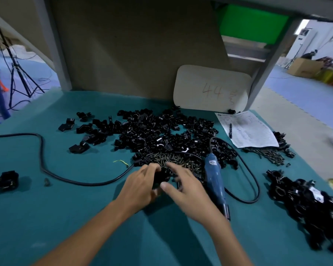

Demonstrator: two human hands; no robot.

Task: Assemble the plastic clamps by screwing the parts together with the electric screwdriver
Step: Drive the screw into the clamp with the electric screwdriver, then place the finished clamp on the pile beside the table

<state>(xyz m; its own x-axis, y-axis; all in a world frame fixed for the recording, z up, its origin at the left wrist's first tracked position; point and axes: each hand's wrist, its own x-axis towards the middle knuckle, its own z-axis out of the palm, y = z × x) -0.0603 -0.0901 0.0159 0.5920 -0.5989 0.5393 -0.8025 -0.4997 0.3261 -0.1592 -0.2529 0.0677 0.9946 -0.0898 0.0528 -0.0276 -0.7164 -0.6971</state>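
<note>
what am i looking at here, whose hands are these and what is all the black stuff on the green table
This is a single picture from a camera worn on a person's head, looking down at their own two bare hands; there is no machine. On the teal table top lies a big heap of loose black plastic clamp parts, with a small pile of brass-coloured screws in front of it. Beside the screws lies a blue electric screwdriver on a black cable; nobody holds it. To the right is a second heap of black clamps, and behind that a printed paper sheet with a black pen. The left hand curls around one black clamp piece. The right hand reaches towards it; whether it grips anything is unclear.
</note>
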